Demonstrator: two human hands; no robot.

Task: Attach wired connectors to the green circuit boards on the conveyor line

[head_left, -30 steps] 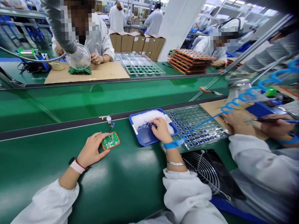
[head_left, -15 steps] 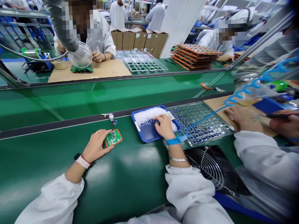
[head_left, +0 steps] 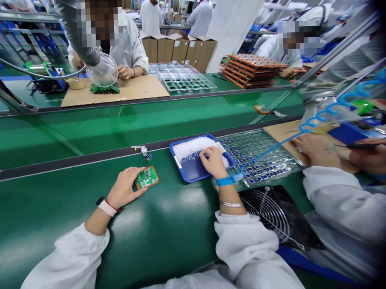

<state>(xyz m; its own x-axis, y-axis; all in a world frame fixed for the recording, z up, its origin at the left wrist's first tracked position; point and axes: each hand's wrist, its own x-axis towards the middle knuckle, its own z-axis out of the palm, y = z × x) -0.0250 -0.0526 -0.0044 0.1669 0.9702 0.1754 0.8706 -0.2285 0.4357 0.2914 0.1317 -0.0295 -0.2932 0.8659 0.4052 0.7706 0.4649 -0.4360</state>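
Observation:
My left hand grips a green circuit board with an orange rim by its left side, thumb at the near edge and fingers at the far edge. A small connector and a blue square part lie just beyond the board, joined to it by thin wires. Over the blue tray is my right hand, its fingers curled together in a pinch. Whatever sits between those fingertips is too small to make out. Small white pieces fill the far part of the tray.
Right of the tray lies a clear blister sheet of blue square parts. A black fan stands nearer me. A co-worker's hands work at the right, under a coiled blue cord. A dark rail runs along the far edge.
My right hand's fingers have drawn in from reaching over the white pieces to a tighter pinch, slightly to the right. My left hand and the board stay in place.

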